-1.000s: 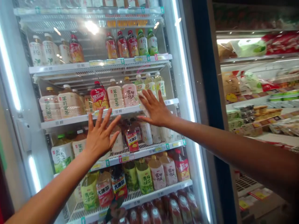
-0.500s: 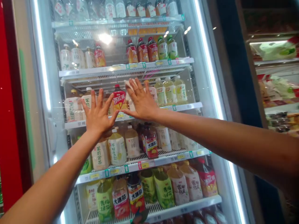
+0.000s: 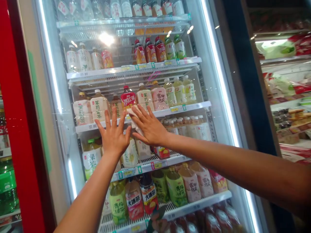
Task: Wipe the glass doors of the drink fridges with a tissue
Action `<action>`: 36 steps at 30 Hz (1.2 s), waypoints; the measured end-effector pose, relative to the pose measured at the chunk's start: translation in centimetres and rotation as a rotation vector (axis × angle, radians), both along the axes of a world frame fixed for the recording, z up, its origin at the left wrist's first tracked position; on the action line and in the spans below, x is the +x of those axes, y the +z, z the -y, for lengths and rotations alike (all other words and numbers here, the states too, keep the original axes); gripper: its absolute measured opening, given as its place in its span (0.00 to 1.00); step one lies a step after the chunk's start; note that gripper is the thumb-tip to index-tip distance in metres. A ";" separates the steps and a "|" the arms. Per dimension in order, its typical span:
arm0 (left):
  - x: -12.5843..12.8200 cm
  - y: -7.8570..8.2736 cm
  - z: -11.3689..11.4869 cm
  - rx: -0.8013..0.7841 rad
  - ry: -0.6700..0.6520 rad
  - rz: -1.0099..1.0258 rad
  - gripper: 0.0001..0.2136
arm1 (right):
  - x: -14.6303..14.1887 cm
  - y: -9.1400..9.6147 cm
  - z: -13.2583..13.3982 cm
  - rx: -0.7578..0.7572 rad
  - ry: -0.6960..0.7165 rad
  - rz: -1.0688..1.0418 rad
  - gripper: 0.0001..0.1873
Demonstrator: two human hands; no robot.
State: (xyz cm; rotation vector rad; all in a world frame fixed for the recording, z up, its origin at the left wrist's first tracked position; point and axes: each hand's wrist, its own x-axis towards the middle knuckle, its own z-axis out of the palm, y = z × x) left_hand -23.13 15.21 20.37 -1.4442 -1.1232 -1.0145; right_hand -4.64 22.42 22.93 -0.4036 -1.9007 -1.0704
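My left hand [image 3: 114, 134] lies against the glass door [image 3: 120, 48] of a drinks cooler, open with its fingers spread and nothing in it. Just right of it, my right hand [image 3: 150, 126] holds a white cloth [image 3: 133, 114] against the glass under its flat, stretched fingers. The cloth looks crumpled and sticks out past the fingertips and below the thumb; the rest is hidden by the hand. Behind the glass, above the hands, stand a red-labelled tea bottle [image 3: 128, 97] and a pink-labelled bottle [image 3: 159, 97].
Shelves of bottles fill the cooler, with a shelf edge [image 3: 155, 165] below the hands. Bright light strips [image 3: 220, 74] run down both sides. A red panel [image 3: 19, 113] stands at left, and packaged goods [image 3: 289, 81] sit on shelves at right.
Both hands have moved down across the glass, the cloth going along under the right hand. The camera view has shifted slightly, and bottles on the middle shelf now show.
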 end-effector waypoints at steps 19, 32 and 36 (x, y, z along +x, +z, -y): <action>-0.4 -2.3 0.3 0.023 0.019 -0.019 0.34 | 1.7 2.0 -1.9 -0.010 0.013 -0.128 0.41; -0.5 -2.2 0.4 -0.013 0.010 0.003 0.32 | 5.6 3.2 -3.6 -0.100 -0.033 -0.201 0.51; -0.5 -2.2 0.4 -0.022 0.018 0.008 0.31 | 5.7 0.5 -3.5 -0.076 -0.016 -0.187 0.52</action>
